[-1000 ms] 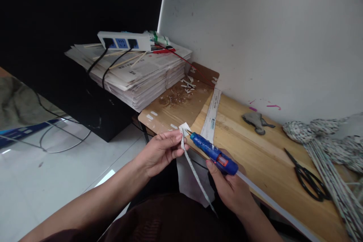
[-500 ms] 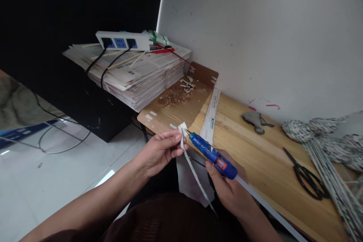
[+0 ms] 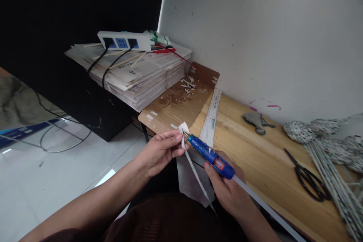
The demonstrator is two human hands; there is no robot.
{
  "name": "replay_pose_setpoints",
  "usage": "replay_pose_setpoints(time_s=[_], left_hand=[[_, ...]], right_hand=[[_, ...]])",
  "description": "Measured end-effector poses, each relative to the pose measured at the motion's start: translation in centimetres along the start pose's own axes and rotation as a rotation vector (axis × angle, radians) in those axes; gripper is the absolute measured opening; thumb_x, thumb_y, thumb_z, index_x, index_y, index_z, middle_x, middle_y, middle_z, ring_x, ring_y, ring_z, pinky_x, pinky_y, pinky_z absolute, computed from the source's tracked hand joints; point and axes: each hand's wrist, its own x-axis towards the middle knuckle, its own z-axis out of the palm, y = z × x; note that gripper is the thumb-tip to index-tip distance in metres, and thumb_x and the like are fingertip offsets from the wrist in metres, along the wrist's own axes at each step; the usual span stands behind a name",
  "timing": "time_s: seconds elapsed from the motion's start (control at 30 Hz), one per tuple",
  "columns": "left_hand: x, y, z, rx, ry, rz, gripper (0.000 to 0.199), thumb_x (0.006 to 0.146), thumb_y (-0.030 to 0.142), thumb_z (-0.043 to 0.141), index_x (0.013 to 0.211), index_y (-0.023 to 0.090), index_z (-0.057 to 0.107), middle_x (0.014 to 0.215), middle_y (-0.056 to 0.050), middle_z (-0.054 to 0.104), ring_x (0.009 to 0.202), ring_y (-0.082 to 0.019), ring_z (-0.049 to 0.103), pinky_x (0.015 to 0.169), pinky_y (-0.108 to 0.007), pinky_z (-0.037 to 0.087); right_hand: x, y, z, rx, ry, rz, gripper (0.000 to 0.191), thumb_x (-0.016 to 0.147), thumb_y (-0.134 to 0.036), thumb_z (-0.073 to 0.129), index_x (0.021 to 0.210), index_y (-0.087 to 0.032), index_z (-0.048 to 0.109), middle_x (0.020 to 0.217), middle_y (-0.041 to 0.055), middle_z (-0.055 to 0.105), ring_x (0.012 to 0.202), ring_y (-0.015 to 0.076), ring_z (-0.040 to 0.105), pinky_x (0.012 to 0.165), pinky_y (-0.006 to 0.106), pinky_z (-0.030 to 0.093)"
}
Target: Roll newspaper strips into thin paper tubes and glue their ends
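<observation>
My left hand (image 3: 163,149) pinches the upper end of a thin rolled paper strip (image 3: 195,173), whose tail hangs down toward my lap. A small white paper flap (image 3: 184,126) sticks up just beyond my fingertips. In my right hand (image 3: 228,187) is a blue hot glue gun (image 3: 205,150), with a long pale glue stick (image 3: 263,206) coming out of its rear. The metal nozzle points left and meets, or nearly meets, the paper at my left fingertips. Whether any glue has come out cannot be made out.
A newspaper stack (image 3: 136,79) carries a power strip (image 3: 124,41) with plugged-in cords. Paper scraps lie on a cardboard sheet (image 3: 176,100). On the wooden table (image 3: 255,162) are a grey rag (image 3: 257,121), black scissors (image 3: 309,179) and woven paper cords (image 3: 326,162).
The glue gun has shifted slightly left, its nozzle closer to the paper at my left fingertips. My left hand keeps the same pinch.
</observation>
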Motion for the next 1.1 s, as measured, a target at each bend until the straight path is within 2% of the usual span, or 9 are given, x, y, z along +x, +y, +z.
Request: replay_pose_setpoints(time_s=[0.33,0.83,1.0,1.1], left_hand=[[0.06,0.22,0.28,-0.013,0.041,-0.007,0.01,0.077,0.014,0.073,0.086,0.011,0.073,0.078,-0.007,0.072,0.071,-0.016,0.071,0.061,-0.019,0.059],[0.09,0.23,0.85,-0.006,0.124,0.033,0.011,0.074,0.013,0.075,0.085,0.011,0.072,0.078,-0.006,0.072,0.067,-0.013,0.068,0.066,-0.025,0.061],[0.02,0.16,0.75,0.022,0.115,0.049,0.012,0.073,0.014,0.077,0.085,0.011,0.074,0.077,-0.005,0.071,0.066,-0.012,0.067,0.066,-0.025,0.061],[-0.02,0.11,0.66,0.034,0.09,0.066,0.014,0.073,0.014,0.077,0.086,0.012,0.075,0.076,-0.005,0.071,0.066,-0.012,0.067,0.066,-0.025,0.061]], right_hand=[[-0.19,0.55,-0.64,-0.04,-0.006,-0.037,0.019,0.09,-0.023,0.055,0.108,-0.022,0.061,0.087,0.0051,0.066,0.08,0.021,0.064,0.073,0.032,0.051],[-0.12,0.63,-0.56,-0.02,-0.002,-0.086,0.019,0.09,-0.022,0.056,0.108,-0.022,0.061,0.084,0.0015,0.065,0.075,0.0162,0.063,0.069,0.027,0.051],[0.06,0.43,-0.44,-0.023,-0.026,-0.086,0.019,0.091,-0.023,0.055,0.109,-0.022,0.06,0.09,0.0027,0.067,0.082,0.0174,0.065,0.073,0.027,0.052],[0.17,0.34,-0.33,-0.015,-0.022,-0.084,0.018,0.091,-0.024,0.054,0.108,-0.022,0.061,0.087,0.0022,0.067,0.08,0.0171,0.066,0.07,0.026,0.053]])
